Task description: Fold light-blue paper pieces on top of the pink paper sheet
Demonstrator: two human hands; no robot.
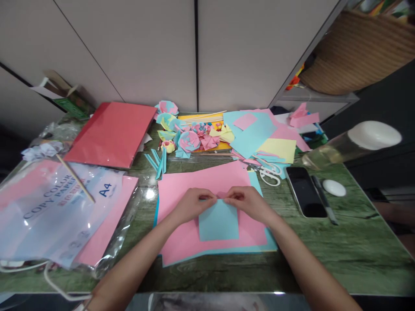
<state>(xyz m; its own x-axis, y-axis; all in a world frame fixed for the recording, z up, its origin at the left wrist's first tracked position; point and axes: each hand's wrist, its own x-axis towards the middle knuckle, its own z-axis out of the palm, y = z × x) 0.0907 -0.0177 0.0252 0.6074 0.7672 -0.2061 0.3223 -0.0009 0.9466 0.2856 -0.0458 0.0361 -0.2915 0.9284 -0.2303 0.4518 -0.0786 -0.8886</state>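
A small blue square of paper (218, 222) lies over a stack of larger coloured sheets, with a pink sheet (181, 248) on top. My left hand (194, 203) pinches the square's far edge between thumb and fingers. Close beside it, my right hand (248, 201) pinches the same edge a little further right. The fingertips of both hands nearly meet. Blue edges of lower sheets show around the pink one. Beyond the stack lie folded paper flowers (189, 141) in pink, blue and yellow.
White-handled scissors (270, 173), a phone (305, 192), a dark pen-like tool (325, 201) and a white mouse-shaped object (334, 188) lie right. Behind them stands a bottle (327, 151). Left are a plastic copy-paper pack (42, 224), a wooden stick (76, 179) and a red folder-like pad (112, 134).
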